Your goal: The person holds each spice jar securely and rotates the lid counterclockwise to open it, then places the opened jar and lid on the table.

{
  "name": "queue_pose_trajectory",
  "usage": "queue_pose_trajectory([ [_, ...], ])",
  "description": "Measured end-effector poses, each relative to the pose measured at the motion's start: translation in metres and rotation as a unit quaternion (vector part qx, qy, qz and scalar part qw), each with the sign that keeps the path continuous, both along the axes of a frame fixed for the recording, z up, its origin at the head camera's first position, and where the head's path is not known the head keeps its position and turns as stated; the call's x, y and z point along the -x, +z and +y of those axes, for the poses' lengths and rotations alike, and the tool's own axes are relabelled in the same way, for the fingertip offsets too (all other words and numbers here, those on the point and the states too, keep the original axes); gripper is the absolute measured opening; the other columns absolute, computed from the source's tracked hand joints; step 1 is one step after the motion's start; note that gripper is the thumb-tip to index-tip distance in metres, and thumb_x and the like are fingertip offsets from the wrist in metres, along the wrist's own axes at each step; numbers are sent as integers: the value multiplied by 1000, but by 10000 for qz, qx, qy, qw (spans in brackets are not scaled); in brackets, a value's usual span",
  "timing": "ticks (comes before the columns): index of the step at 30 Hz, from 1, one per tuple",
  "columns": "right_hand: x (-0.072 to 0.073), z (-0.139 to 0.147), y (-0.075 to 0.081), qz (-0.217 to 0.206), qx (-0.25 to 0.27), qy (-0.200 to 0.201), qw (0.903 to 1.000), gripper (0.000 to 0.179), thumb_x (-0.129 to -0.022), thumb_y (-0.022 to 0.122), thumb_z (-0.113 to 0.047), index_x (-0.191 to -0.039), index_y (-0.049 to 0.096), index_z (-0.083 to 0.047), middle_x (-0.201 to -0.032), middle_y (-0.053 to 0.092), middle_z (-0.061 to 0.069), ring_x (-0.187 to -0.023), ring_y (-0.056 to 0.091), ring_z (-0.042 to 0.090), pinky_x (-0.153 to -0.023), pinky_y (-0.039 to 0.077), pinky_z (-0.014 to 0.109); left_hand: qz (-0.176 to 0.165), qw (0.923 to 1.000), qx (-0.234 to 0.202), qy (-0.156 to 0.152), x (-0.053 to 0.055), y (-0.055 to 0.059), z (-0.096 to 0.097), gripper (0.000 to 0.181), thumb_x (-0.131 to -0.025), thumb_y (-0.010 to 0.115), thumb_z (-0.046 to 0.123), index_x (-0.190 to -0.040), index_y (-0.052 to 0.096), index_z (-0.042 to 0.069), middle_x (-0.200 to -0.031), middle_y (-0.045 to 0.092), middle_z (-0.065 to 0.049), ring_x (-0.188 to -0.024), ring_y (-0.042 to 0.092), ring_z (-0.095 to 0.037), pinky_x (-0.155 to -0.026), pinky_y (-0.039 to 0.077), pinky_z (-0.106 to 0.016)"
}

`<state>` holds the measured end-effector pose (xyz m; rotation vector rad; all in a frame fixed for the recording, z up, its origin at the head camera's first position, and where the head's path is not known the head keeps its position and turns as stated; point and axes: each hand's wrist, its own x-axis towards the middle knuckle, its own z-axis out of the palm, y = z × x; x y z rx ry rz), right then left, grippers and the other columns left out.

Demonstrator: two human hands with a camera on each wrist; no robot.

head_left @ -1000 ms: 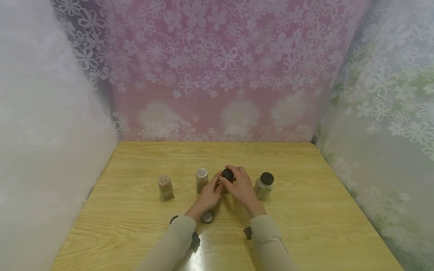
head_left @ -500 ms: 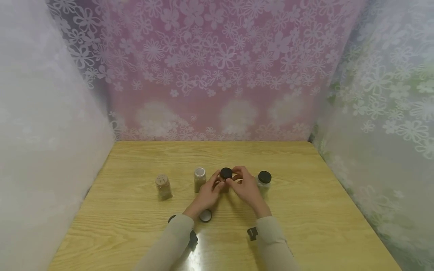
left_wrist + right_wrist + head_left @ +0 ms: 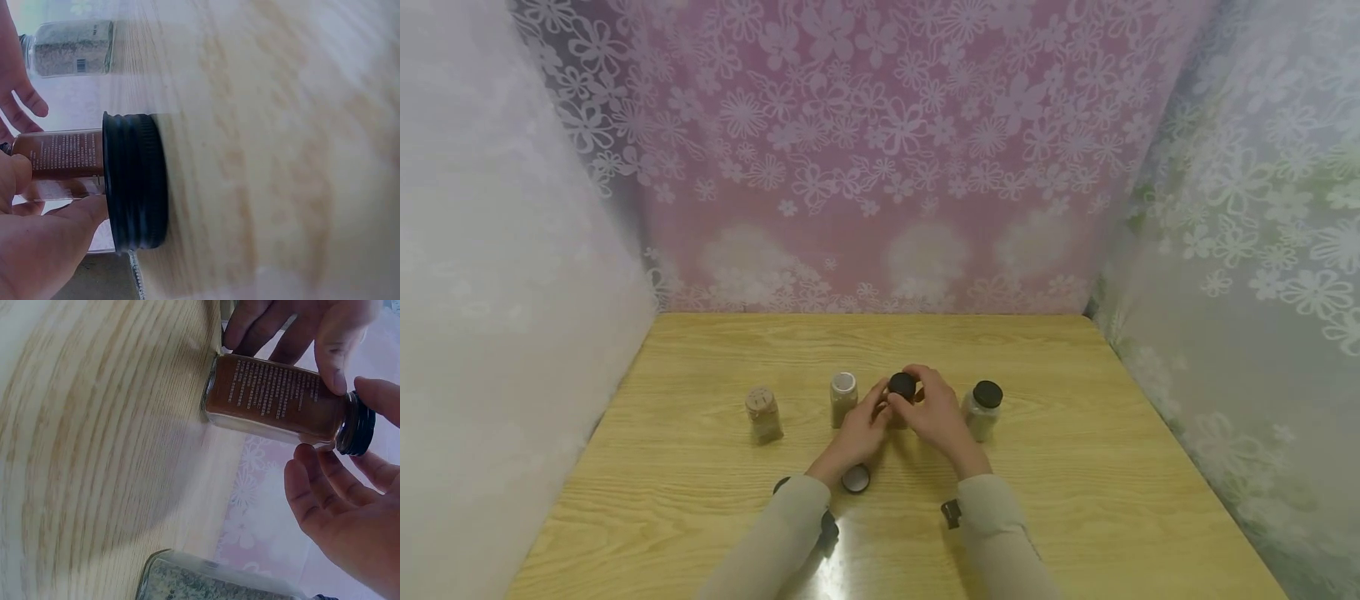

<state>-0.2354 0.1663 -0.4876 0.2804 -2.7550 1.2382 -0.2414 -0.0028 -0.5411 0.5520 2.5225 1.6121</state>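
Observation:
A square glass spice jar [image 3: 269,397], filled with reddish-brown powder and printed with small white text, stands on the table between both hands. My left hand [image 3: 859,429] holds its body from the left. Around the jar's black lid [image 3: 902,384] sit the thumb and fingers of my right hand [image 3: 936,417], gripping it at the sides. In the right wrist view the lid [image 3: 357,428] is on the jar's neck. A loose black lid [image 3: 856,478], pale inside facing up, lies near my left wrist; the left wrist view shows its ridged side [image 3: 134,181] up close.
Left of the hands stand a jar with a white top [image 3: 844,400] and, farther left, one with a tan perforated top [image 3: 764,415]. A black-lidded jar [image 3: 983,410] of greenish flakes is right, close to my right hand. Floral curtains [image 3: 880,167] surround the wooden table [image 3: 1075,500].
Half a second ago my right fingers were lower and looser beside the lid. Now they are back around it, the wrist turned. The left hand has stayed on the jar.

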Motion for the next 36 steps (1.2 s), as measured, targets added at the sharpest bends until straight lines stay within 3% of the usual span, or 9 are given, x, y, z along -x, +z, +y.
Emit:
queue_pose_trajectory([
  [8, 2, 3, -2, -63, 155, -77, 9998, 61, -99, 77, -27, -150, 49, -8, -140, 65, 17, -106, 67, 27, -76, 57, 36, -32, 10000, 43, 20, 2, -1, -1, 59, -114, 48, 26, -167, 29, 12, -152, 56, -24, -143, 54, -43, -115, 47, -59],
  [16, -1, 8, -1, -67, 265, 35, 9996, 51, -100, 76, -26, -142, 54, -8, -137, 68, 14, -108, 71, 29, -75, 60, 36, -92, 10000, -28, -7, 4, -3, -3, 65, -112, 47, 38, -167, 27, 10, -153, 56, -24, -143, 53, -44, -114, 46, -61],
  [22, -2, 10, -2, -61, 249, 148, 9996, 53, -101, 74, -26, -145, 53, -6, -141, 66, 14, -110, 72, 31, -78, 61, 39, -135, 9999, -75, 13, 3, -3, -2, 63, -113, 49, 34, -168, 27, 10, -154, 55, -24, -144, 53, -44, -115, 46, -60],
  [27, -2, 7, -3, -170, 310, -23, 9994, 56, -98, 78, -31, -143, 55, -9, -138, 68, 14, -109, 70, 29, -77, 59, 38, -155, 9999, -4, -3, 3, -4, -2, 61, -114, 48, 31, -168, 26, 11, -156, 53, -24, -144, 53, -44, -115, 46, -61],
  [36, 2, -3, 1, 240, -269, -34, 9993, 58, -95, 82, -34, -140, 58, -7, -124, 65, 15, -88, 57, 23, -76, 49, 35, -161, 9998, 95, 71, 1, 0, 1, 57, -113, 45, 17, -167, 28, 8, -162, 45, -26, -148, 48, -42, -118, 43, -60],
])
